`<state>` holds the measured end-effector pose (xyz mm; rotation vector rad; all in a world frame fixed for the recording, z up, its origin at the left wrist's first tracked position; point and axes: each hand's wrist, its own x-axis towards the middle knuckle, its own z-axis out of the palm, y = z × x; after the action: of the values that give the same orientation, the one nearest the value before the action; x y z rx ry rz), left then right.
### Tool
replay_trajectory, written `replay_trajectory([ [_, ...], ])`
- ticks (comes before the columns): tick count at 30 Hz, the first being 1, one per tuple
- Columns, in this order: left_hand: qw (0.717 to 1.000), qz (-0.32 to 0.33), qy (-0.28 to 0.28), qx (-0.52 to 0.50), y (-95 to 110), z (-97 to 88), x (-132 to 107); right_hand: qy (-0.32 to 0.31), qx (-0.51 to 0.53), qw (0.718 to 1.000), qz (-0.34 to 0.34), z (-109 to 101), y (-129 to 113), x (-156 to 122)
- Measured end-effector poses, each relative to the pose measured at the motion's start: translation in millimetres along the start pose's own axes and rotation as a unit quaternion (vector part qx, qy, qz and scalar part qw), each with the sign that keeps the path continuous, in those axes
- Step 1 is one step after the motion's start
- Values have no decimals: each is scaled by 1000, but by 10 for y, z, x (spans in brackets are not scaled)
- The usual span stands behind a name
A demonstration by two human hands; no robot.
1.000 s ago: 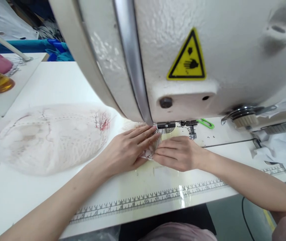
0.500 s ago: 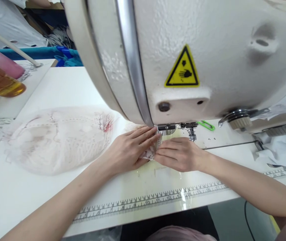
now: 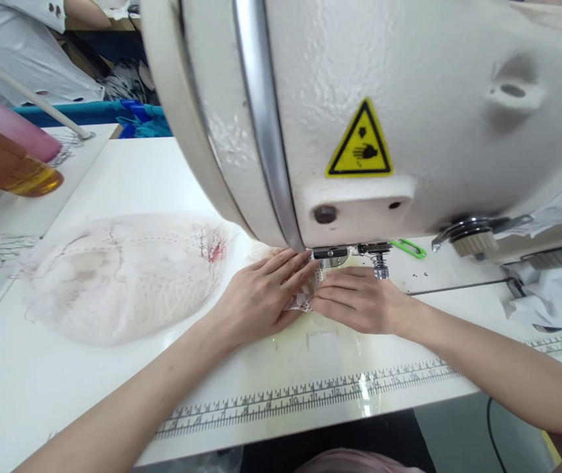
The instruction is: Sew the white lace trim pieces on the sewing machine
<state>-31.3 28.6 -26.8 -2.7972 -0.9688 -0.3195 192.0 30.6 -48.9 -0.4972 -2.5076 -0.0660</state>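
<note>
A small piece of pale lace fabric (image 3: 301, 299) lies on the machine bed below the head of a white sewing machine (image 3: 350, 59). My left hand (image 3: 261, 292) rests flat on this lace, its fingers stretched towards the presser foot area. On the near right edge of the lace, the fingers of my right hand (image 3: 360, 302) are pressed together and hold it. Both hands sit close to the metal needle parts (image 3: 331, 255); the needle tip itself is hidden. To the left of my left hand lies a larger sheer whitish lace piece (image 3: 128, 279) with loose red threads.
A printed ruler (image 3: 310, 397) runs along the table's front edge. Behind the needle area lies a green clip-like tool (image 3: 409, 248). White cloth (image 3: 557, 295) is bunched at the right. Pink (image 3: 20, 125) and amber (image 3: 15, 164) thread cones stand left. Another person's arm (image 3: 86, 12) shows at the back.
The camera view has shifted slightly, so the scene sits a little further right and lower. My right hand has edged slightly towards the machine; my left hand stays flat on the lace.
</note>
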Motion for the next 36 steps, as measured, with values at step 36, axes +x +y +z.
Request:
replay_trajectory([
  [36, 997, 36, 67, 4, 122, 1, 25, -3, -127, 991, 40, -195, 187, -10],
])
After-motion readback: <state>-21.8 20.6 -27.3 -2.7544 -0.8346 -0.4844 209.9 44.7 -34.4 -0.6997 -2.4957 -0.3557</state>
